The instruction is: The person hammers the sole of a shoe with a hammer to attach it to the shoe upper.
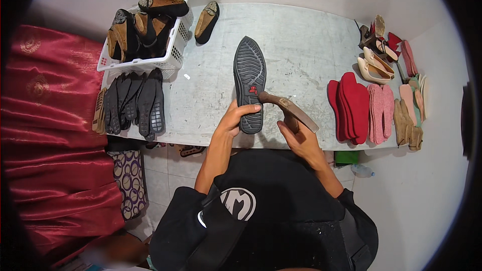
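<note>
My left hand (232, 120) pins the black rubber outsole (249, 83), tread up, at the counter's (301, 45) near edge, steadying it; my right hand (300, 138) grips a worn hammer (288, 110) touching it.

Your left hand (232, 120) is covering the heel end of the black sole (249, 83), and your right hand (301, 140) is hiding the grip of the brown tool (291, 110). The basket (173, 55) wall is screening the lower parts of the shoes (140, 30) inside. The table (301, 40) edge is hiding most of the green thing (346, 157) beneath.
</note>
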`<state>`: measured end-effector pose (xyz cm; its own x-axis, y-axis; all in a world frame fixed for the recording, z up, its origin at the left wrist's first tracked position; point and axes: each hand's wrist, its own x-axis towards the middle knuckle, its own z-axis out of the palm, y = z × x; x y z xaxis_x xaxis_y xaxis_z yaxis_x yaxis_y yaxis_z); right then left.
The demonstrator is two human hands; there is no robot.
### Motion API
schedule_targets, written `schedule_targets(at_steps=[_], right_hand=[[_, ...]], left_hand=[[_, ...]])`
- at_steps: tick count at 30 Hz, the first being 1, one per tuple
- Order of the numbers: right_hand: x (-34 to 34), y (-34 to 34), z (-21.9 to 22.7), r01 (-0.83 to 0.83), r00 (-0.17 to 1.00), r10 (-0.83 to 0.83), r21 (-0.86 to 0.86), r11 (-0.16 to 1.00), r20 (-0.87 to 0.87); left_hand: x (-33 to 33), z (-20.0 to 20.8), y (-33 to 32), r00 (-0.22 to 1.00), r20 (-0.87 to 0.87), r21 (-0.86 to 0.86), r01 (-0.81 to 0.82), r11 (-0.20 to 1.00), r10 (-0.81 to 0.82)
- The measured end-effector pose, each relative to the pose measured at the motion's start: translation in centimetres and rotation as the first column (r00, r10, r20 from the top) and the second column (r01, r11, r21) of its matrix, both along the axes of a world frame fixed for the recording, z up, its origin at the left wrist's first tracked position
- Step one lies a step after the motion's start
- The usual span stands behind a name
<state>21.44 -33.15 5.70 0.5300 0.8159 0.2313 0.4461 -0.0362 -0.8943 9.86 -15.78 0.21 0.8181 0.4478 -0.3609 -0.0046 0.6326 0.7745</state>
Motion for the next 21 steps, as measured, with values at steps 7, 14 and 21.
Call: schedule_targets(at_steps=[7,14,21], right_hand=[[0.5,0.8,1.2,-0.104,0.992,0.114,-0.147,0.984,0.058],[0.9,1.4,2.1,-0.114,0.993,0.111,-0.158,0.981,-0.027],[2.8,1.1,1.5,-0.119,0.992,0.121,-0.053,0.992,0.031]], left_hand=[[0.7,-0.5,-0.2,0.995,-0.001,-0.163,-0.097,0.982,0.098],[2.1,0.3,0.2,0.979,0.046,-0.307,-0.176,0.935,0.199],[3.0,0.3,1.3,0.986,0.047,-0.188,-0.147,0.971,0.159]])
